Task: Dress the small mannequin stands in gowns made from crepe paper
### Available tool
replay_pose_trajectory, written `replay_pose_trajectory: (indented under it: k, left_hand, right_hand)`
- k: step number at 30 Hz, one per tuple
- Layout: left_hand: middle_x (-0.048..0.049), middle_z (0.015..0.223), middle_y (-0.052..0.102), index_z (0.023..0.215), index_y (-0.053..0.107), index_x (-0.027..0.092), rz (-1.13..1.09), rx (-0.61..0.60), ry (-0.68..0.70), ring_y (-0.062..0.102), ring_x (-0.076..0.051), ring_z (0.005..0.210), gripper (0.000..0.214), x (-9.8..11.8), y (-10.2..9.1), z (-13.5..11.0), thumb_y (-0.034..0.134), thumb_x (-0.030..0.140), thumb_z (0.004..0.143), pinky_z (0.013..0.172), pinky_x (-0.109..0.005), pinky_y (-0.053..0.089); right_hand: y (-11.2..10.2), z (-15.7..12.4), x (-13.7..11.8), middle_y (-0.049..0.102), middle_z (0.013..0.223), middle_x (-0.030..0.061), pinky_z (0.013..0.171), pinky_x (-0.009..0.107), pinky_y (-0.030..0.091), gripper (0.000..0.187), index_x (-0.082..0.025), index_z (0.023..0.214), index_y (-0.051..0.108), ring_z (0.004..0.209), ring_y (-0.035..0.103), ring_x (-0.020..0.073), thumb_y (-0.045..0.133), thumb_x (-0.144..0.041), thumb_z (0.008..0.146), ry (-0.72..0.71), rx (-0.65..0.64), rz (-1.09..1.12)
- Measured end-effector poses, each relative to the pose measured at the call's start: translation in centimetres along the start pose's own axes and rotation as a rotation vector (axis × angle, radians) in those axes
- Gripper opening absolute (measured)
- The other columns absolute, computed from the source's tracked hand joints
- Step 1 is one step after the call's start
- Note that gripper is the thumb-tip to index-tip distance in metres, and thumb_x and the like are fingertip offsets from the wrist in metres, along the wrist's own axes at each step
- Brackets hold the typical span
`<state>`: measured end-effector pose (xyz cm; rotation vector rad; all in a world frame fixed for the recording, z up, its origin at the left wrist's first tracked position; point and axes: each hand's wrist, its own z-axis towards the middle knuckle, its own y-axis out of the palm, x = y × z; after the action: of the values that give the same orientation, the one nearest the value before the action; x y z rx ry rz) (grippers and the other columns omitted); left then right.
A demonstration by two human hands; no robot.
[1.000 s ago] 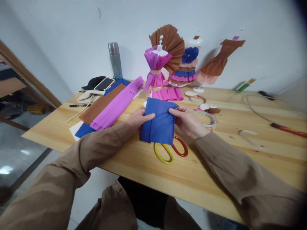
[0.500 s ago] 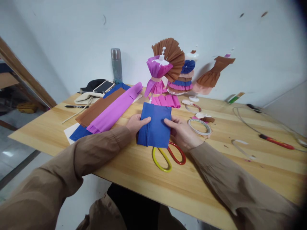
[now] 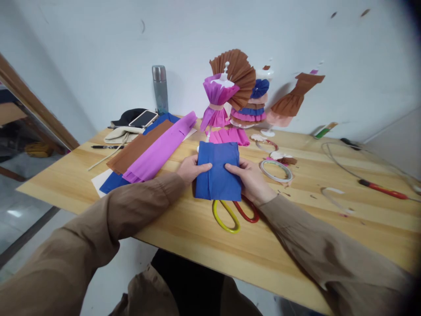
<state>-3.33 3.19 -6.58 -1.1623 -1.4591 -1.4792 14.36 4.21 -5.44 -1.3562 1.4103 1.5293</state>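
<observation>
A folded sheet of blue crepe paper (image 3: 219,175) is held up over the table between both hands. My left hand (image 3: 190,169) pinches its left edge, thumb on the front and fingers hidden behind. On the right edge, my right hand (image 3: 253,177) grips it the same way, thumb lying across the front. Below the paper, scissors with one yellow and one red handle loop (image 3: 226,221) lie on the wood, their blades hidden. To the right of my right hand rests a roll of tape (image 3: 276,171).
Purple crepe paper (image 3: 161,149) and brown crepe paper (image 3: 141,147) lie at left by a phone (image 3: 143,118). Small dress forms in paper dresses (image 3: 217,109) stand along the wall, with a steel flask (image 3: 160,90) left of them. A red-handled tool with a cord (image 3: 383,188) lies right.
The blue paper and both hands sit slightly further right in view, and the paper looks a little wider and straighter. The grip of both hands is the same.
</observation>
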Motion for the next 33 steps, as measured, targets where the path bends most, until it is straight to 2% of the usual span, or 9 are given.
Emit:
replay_pose_trajectory:
  k: [5, 10, 14, 17, 22, 24, 28, 33]
  left_hand:
    - [-0.0037, 0.079, 0.072, 0.081, 0.068, 0.012, 0.032, 0.025, 0.039, 0.065, -0.017, 0.071, 0.031, -0.1, 0.3, -0.2, 0.085, 0.021, 0.057, 0.078, -0.034, 0.053]
    - [-0.0033, 0.079, 0.071, 0.084, 0.068, 0.011, 0.062, 0.002, 0.052, 0.063, -0.016, 0.071, 0.031, -0.1, 0.4, -0.2, 0.084, 0.021, 0.06, 0.074, -0.03, 0.051]
    - [-0.003, 0.077, 0.069, 0.083, 0.066, 0.012, 0.066, -0.05, 0.083, 0.062, -0.015, 0.071, 0.03, -0.2, 0.4, -0.3, 0.079, 0.036, 0.07, 0.073, -0.03, 0.05]
    - [-0.0034, 0.075, 0.068, 0.082, 0.064, 0.013, 0.029, -0.117, 0.073, 0.062, -0.016, 0.07, 0.036, 0.0, 0.3, -0.3, 0.074, 0.047, 0.074, 0.071, -0.03, 0.051]
    - [-0.009, 0.085, 0.07, 0.093, 0.066, 0.013, -0.017, -0.22, 0.016, 0.066, -0.018, 0.074, 0.05, 0.9, 0.4, -0.3, 0.067, 0.06, 0.075, 0.061, -0.026, 0.05]
    - [-0.0101, 0.091, 0.071, 0.098, 0.066, 0.014, -0.024, -0.246, 0.017, 0.067, -0.019, 0.081, 0.053, 0.9, 0.5, -0.4, 0.066, 0.062, 0.075, 0.062, -0.025, 0.049]
    - [-0.0076, 0.097, 0.071, 0.113, 0.066, 0.016, 0.033, -0.279, 0.084, 0.066, -0.018, 0.08, 0.058, 0.5, 0.4, -0.1, 0.075, 0.053, 0.069, 0.068, -0.026, 0.05]
    - [-0.0057, 0.099, 0.071, 0.13, 0.058, 0.019, 0.103, -0.219, 0.159, 0.066, -0.019, 0.093, 0.075, 0.1, -0.2, 0.6, 0.084, 0.027, 0.061, 0.085, -0.03, 0.05]
  right_hand:
    - [0.7, -0.6, -0.1, 0.078, 0.083, 0.0029, 0.079, 0.041, 0.056, 0.034, -0.022, 0.079, 0.072, 0.074, 0.071, 0.0223, 0.087, -0.033, 0.051, -0.026, -0.065, -0.004]
    - [1.3, -1.2, 0.0, 0.077, 0.084, 0.0025, 0.079, 0.039, 0.055, 0.033, -0.022, 0.082, 0.072, 0.074, 0.07, 0.0211, 0.087, -0.032, 0.054, 0.001, -0.147, 0.037]
    - [1.1, -1.4, 0.3, 0.073, 0.069, -0.0002, 0.06, 0.033, 0.051, 0.027, -0.022, 0.076, 0.069, 0.056, 0.062, 0.0156, 0.084, -0.034, 0.057, 0.058, -0.169, 0.013]
    - [0.8, -1.2, 0.0, 0.068, 0.062, -0.0018, 0.05, 0.028, 0.043, 0.025, -0.022, 0.073, 0.068, 0.047, 0.053, 0.0115, 0.083, -0.035, 0.059, 0.037, -0.166, -0.03]
    - [0.5, -1.2, -0.8, 0.073, 0.078, -0.0006, 0.05, 0.025, 0.041, 0.03, -0.022, 0.084, 0.072, 0.055, 0.055, 0.0105, 0.083, -0.035, 0.06, -0.042, -0.154, -0.115]
    - [0.5, -1.2, -0.9, 0.074, 0.084, 0.0, 0.052, 0.026, 0.042, 0.032, -0.024, 0.088, 0.072, 0.058, 0.057, 0.0118, 0.082, -0.036, 0.061, -0.056, -0.146, -0.125]
    - [0.7, -1.5, -0.8, 0.074, 0.084, 0.0006, 0.055, 0.028, 0.043, 0.032, -0.025, 0.089, 0.072, 0.059, 0.059, 0.0137, 0.082, -0.04, 0.063, -0.075, -0.149, -0.097]
    - [1.4, -2.0, -0.3, 0.074, 0.087, 0.0024, 0.057, 0.03, 0.048, 0.041, -0.025, 0.095, 0.07, 0.063, 0.063, 0.0166, 0.083, -0.045, 0.061, -0.049, -0.193, -0.066]
